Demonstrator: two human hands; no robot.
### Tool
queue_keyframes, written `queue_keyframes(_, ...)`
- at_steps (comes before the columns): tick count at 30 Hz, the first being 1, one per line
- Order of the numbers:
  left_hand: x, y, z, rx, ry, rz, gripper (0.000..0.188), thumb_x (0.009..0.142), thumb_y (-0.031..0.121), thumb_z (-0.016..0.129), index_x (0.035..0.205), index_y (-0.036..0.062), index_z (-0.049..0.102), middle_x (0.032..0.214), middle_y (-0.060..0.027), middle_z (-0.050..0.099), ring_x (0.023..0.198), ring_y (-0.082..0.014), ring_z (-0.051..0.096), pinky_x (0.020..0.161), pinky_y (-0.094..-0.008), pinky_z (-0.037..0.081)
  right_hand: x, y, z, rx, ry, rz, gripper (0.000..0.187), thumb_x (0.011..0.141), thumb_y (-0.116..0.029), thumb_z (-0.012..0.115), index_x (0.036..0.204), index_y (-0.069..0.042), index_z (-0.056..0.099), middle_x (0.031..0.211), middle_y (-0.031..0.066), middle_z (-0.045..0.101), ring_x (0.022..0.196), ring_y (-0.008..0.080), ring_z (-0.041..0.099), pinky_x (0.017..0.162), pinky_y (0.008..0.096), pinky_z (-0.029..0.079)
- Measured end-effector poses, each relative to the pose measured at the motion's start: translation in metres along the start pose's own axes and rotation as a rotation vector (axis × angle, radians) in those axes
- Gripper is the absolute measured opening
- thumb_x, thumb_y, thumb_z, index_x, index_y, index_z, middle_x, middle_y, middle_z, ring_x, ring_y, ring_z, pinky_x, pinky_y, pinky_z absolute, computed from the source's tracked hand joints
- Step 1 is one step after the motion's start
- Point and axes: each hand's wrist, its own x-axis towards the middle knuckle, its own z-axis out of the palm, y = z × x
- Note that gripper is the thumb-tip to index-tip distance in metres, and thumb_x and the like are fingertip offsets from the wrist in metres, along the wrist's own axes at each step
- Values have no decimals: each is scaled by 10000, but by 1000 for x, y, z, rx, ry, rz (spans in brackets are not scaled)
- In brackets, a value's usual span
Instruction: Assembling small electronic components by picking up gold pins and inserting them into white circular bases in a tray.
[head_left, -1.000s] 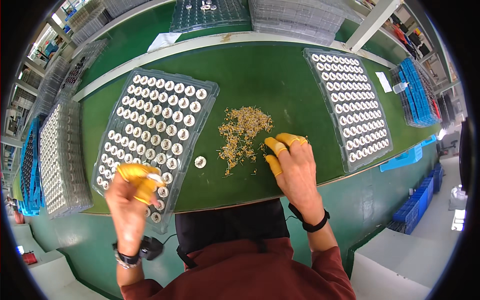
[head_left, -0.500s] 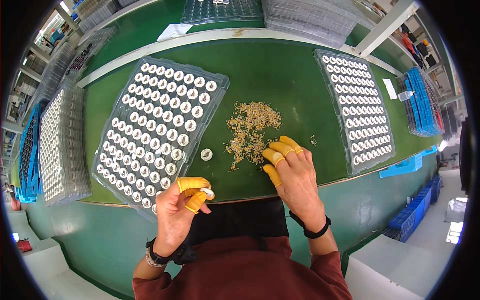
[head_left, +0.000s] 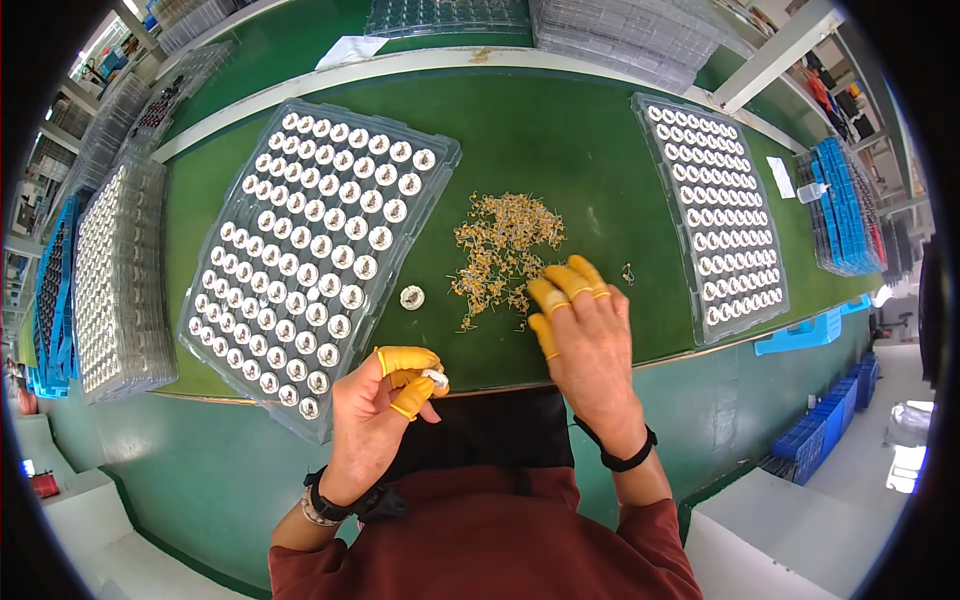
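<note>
Yellow finger covers are on both hands. My left hand pinches a small round white part between thumb and fingers, just off the near table edge beside the left tray. My right hand rests at the near right side of a loose pile of small yellow parts with wire legs. Its fingers are bent, and the thumb stands apart from the forefinger; the fingertips touch the pile's edge. A single round white part lies on the green table between the pile and the left clear tray, which holds rows of such parts.
Another filled clear tray lies at the right. Stacked filled trays stand at the far left, with blue trays at the far right. One yellow part lies apart from the pile. A white rail runs behind.
My left hand has shifted slightly right and up with the round white part still pinched. My right hand stays at the pile and has moved a little.
</note>
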Motion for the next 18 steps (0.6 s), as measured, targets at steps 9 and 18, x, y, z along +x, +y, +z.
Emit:
queue_keyframes(9, -2, -5, 0, -4, -10, -19, 206, 909, -84, 569, 1102, -23, 608, 1026, -104, 638, 861, -156, 646, 601, -252, 548, -14, -11, -6, 57, -35, -42, 263, 804, -114, 670, 1054, -30, 665, 1172, 122, 600, 1183, 312, 540, 993, 467, 386)
queue_keyframes(18, -2, -5, 2, -28, -8, -21, 205, 913, -68, 576, 1110, -21, 608, 1013, -99, 641, 868, -152, 639, 603, -250, 546, -35, -14, -7, 204, -75, -140, 313, 768, -55, 659, 1078, -22, 656, 1180, 129, 604, 1201, 325, 539, 1025, 475, 382)
